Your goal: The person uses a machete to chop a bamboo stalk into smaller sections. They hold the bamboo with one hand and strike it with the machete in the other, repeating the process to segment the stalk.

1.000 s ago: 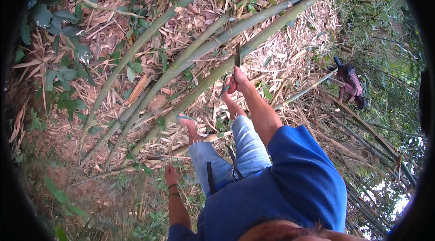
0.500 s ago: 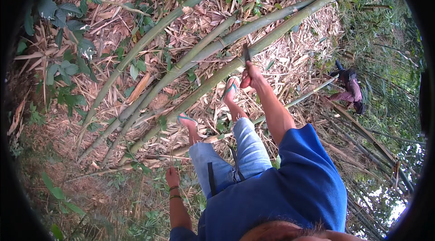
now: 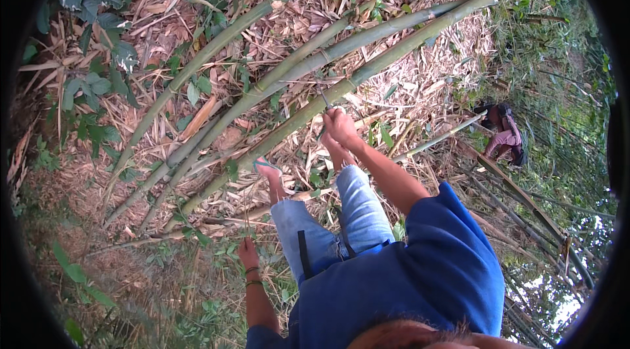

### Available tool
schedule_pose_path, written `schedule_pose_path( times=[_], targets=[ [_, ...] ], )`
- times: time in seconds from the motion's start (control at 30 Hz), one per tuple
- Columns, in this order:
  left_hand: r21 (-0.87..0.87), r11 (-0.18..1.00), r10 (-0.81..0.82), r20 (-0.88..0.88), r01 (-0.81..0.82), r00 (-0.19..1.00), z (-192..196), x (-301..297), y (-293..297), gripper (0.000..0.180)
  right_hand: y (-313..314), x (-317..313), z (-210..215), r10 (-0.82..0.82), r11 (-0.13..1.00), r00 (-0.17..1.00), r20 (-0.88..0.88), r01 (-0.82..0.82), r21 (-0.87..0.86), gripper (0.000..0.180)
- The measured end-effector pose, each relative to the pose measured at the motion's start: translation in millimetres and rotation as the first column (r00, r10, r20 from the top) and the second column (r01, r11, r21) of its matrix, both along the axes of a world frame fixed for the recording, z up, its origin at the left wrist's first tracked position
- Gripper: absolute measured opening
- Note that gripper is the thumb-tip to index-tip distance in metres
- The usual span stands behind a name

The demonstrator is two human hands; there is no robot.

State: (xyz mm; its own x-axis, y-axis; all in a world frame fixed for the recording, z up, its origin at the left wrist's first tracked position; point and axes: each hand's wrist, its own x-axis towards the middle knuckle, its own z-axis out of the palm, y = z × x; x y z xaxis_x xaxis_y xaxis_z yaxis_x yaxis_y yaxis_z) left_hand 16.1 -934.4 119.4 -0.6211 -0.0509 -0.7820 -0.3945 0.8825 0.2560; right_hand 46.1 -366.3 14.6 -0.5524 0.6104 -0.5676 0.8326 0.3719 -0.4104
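My right hand [image 3: 341, 127] is closed round the handle of a knife [image 3: 323, 95], whose narrow dark blade lies across the nearest bamboo pole [image 3: 295, 119]. Whether the edge bites into the bamboo is too small to tell. Beyond that pole, a greyer bamboo pole [image 3: 367, 35] and a curved green one [image 3: 216, 53] run the same slanting way, lower left to upper right. Off to the left of my legs, my left hand [image 3: 248, 254] is closed low among the undergrowth. A thin stem-like line rises from it, but I cannot make out whether the fingers hold it.
Dry bamboo leaves [image 3: 394, 96] litter the ground. My sandalled left foot [image 3: 268, 168] stands just short of the nearest pole. At the right, another person [image 3: 505, 135] bends beside a thinner pole [image 3: 443, 135] and stacked bamboo [image 3: 525, 198]. Leafy plants [image 3: 92, 86] grow at the far left.
My right hand has come down and left with the knife, from above the pole to its near side, now covering my right foot. My left hand has hardly moved.
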Motion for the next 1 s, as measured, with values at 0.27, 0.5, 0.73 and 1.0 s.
schedule_pose_path(
  times=[0.27, 0.5, 0.73, 1.0],
  targets=[
    [0.105, 0.991, 0.088, -0.077, -0.08, 0.993, -20.6, 18.3, -4.1, 0.042, 83.3, -21.4, 12.2, 0.605, 0.766, 0.615, 0.506, -0.624, -0.157, 0.05],
    [-0.001, 0.975, 0.223, 0.05, -0.223, 0.974, 0.3, 38.9, 11.2, 0.045, 184.1, -55.3, -13.9, 0.548, 0.733, 0.446, 0.708, -0.663, -0.15, 0.062],
    [-0.004, 0.933, 0.358, 0.13, -0.36, 0.925, 1.8, 57.4, -10.5, 0.044, 134.5, -81.0, 16.3, 0.693, 0.628, 0.367, 0.62, -0.729, -0.27, 0.06],
    [0.018, 0.883, 0.462, 0.138, -0.469, 0.876, -2.8, 62.3, -22.2, 0.043, 139.4, -70.0, 8.3, 0.676, 0.558, 0.245, 0.695, -0.787, -0.265, 0.049]
  ],
)
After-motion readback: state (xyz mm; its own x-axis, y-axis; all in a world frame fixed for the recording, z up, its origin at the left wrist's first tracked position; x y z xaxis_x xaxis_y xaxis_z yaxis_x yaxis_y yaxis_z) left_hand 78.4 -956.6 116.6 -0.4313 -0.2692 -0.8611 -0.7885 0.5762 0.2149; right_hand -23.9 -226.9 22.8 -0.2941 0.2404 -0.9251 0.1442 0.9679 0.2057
